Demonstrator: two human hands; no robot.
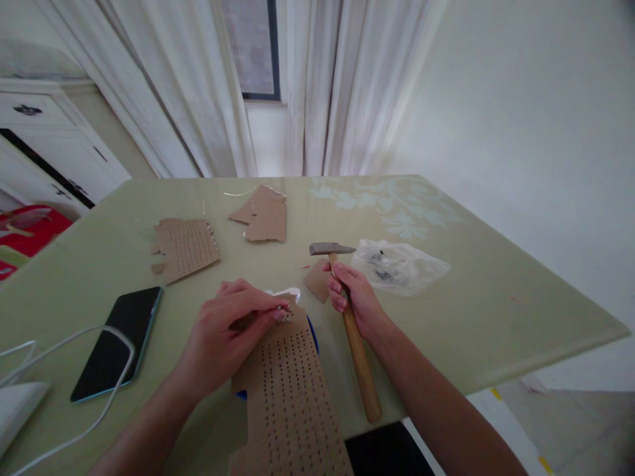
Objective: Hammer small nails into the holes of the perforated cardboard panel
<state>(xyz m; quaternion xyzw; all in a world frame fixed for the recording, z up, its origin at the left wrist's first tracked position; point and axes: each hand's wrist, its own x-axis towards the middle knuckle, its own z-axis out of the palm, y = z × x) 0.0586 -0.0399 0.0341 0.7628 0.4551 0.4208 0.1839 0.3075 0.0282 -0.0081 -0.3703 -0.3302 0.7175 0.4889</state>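
Note:
My right hand (352, 291) grips a hammer (361, 363) by its wooden handle, close under the steel head, which is raised above the table. The thumb and forefinger of my left hand (233, 330) are pinched together at the far end of a long brown cardboard piece (292, 396). Tiny silvery bits show at those fingertips, too small to name. Rows of small holes run along the cardboard toward me. Beneath it, edges of a blue object (313, 334) stick out; the rest of that object is hidden.
A clear plastic bag (401, 266) with small dark items lies right of the hammer head. Farther back are a punched cardboard piece (187, 250) and torn cardboard scraps (268, 219). At left, a phone (122, 340) lies under a white cable (112, 403). The table (476, 311) meets a wall.

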